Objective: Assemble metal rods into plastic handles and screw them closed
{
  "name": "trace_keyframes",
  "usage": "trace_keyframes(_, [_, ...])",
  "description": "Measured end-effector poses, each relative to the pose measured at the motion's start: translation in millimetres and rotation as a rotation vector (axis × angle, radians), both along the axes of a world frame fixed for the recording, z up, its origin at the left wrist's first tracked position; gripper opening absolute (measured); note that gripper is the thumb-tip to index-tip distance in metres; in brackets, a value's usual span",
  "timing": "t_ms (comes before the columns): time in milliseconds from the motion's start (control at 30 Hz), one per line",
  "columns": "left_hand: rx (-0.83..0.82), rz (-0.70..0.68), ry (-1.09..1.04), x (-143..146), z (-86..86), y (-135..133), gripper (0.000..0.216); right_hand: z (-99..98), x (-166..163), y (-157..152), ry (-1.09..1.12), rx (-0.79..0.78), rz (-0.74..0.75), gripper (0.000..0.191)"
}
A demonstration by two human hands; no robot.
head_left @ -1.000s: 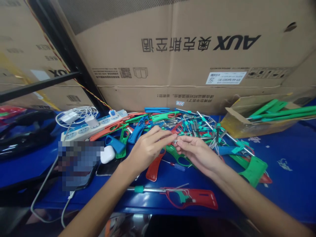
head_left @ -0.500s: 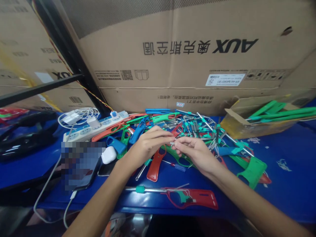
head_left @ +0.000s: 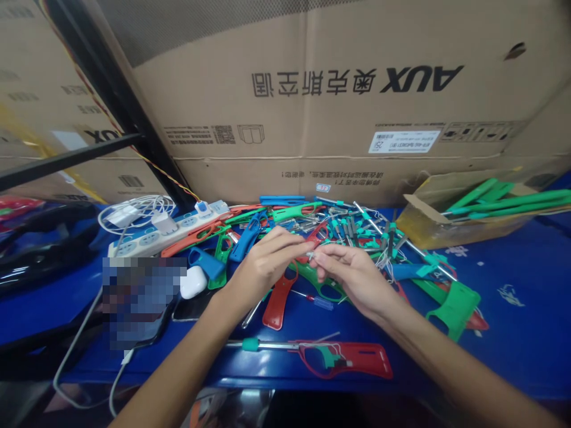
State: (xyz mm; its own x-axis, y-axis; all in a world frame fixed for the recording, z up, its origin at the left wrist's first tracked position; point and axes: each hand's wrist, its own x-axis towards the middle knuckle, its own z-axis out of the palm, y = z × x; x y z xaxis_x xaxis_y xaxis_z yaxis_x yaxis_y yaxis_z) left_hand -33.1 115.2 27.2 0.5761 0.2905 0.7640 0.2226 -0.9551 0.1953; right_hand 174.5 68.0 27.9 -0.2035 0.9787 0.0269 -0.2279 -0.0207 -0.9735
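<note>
My right hand (head_left: pixel 352 270) is closed, pinching a small pale part (head_left: pixel 311 255) between thumb and fingers. My left hand (head_left: pixel 276 255) meets it from the other side, fingers bent together with their tips at the same part. What that part is, I cannot make out. Just below the hands lie a red lighter shell (head_left: pixel 275 306), a green shell (head_left: pixel 319 279) and a screwdriver (head_left: pixel 322 303) with a clear bluish handle. Nearer me, an opened red stick lighter (head_left: pixel 366 359) with a metal tube, teal trigger and white wires lies on the blue table (head_left: pixel 250 371).
Behind the hands spreads a pile of lighter parts (head_left: pixel 348 229). A carton of green shells (head_left: pixel 428 223) stands right. On the left are a power strip (head_left: pixel 149 238), a charging phone (head_left: pixel 151 321) and a white earbud case (head_left: pixel 193 282). A large cardboard sheet (head_left: pixel 312 113) rises behind.
The camera view has shifted slightly, moving the scene a little left. Both hands stay together at the small pale part, with only slight finger movement.
</note>
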Motion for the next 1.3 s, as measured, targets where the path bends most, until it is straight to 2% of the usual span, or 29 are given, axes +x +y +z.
trace_keyframes(233, [0.029, 0.012, -0.022, 1.3, 0.3, 1.0, 0.042, 7.0, -1.9, -3.0, 0.060, -0.078, 0.046, 0.028])
trace_keyframes(533, [-0.024, -0.042, -0.022, 3.6, 3.9, -1.9, 0.042, 10.6, 2.8, -2.7, 0.035, -0.081, 0.098, 0.028])
trace_keyframes(833, [-0.020, -0.021, -0.029, 5.5, 11.4, -7.2, 0.037, 13.8, 4.5, -5.4, 0.075, -0.088, 0.133, 0.027])
trace_keyframes(1100, [-0.032, -0.023, -0.042, 6.6, 10.4, -6.0, 0.036, 12.5, 4.2, -5.9, 0.053, -0.071, 0.109, 0.026])
trace_keyframes(1300, [-0.112, -0.029, -0.006, 4.1, 5.0, -1.6, 0.034, 9.3, 3.4, -4.7, 0.036, -0.022, 0.064, 0.025])
